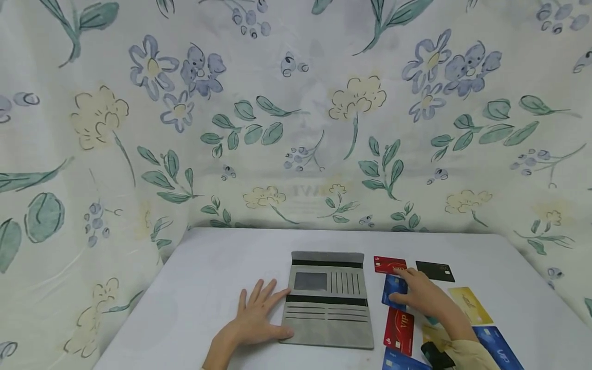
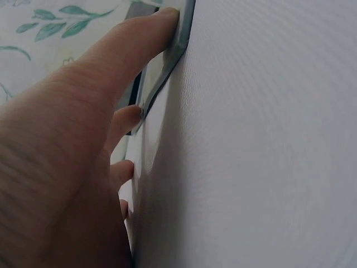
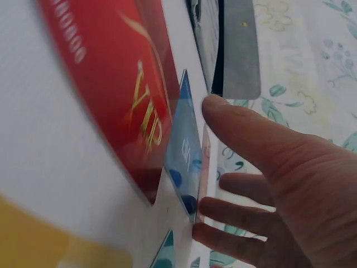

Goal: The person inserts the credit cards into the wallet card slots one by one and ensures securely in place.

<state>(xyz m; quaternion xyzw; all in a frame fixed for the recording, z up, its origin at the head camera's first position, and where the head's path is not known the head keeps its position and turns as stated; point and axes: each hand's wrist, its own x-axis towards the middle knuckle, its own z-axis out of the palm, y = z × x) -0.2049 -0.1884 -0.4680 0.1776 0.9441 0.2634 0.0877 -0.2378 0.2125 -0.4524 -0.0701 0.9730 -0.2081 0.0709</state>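
Observation:
A grey wallet (image 1: 326, 331) lies unfolded on the white table, with card slots and a dark window in its upper half. My left hand (image 1: 252, 324) spreads its fingers beside it; the thumb rests on the lower left corner and the index fingertip meets the left edge. In the left wrist view the thumb (image 2: 139, 42) lies on the wallet's rim. Over a blue card (image 1: 393, 290) is my right hand (image 1: 425, 295), thumb and fingers apart. The right wrist view shows that blue card (image 3: 184, 151) flat, near the fingertips, not visibly pinched; contact is hard to judge.
Around the right hand lie a red card (image 1: 388, 264), a black card (image 1: 436, 271), a red VIP card (image 1: 399, 331), a gold card (image 1: 472, 306) and blue cards (image 1: 498, 349). The right forearm partly covers other cards. A floral curtain (image 1: 296, 128) hangs behind the table.

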